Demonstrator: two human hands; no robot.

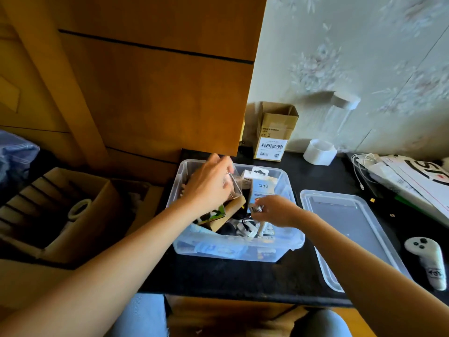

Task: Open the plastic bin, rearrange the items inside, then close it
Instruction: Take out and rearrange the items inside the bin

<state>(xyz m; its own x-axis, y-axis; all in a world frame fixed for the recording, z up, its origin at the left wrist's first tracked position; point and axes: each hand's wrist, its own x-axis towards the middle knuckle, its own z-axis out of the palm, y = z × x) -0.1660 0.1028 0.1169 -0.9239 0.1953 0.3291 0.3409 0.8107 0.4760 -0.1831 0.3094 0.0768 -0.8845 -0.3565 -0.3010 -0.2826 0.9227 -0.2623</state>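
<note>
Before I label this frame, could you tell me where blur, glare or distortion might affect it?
Head view: the left hand over the plastic bin is motion-blurred; the right hand, holding the Q88 package, is sharper. Wide-angle distortion bends the wooden cabinet. Bright light washes out the wallpaper; the cardboard box at left sits in shadow.

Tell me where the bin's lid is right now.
In the head view the lid lies flat on the black tabletop, just right of the open plastic bin, with a white controller on its right.
</note>
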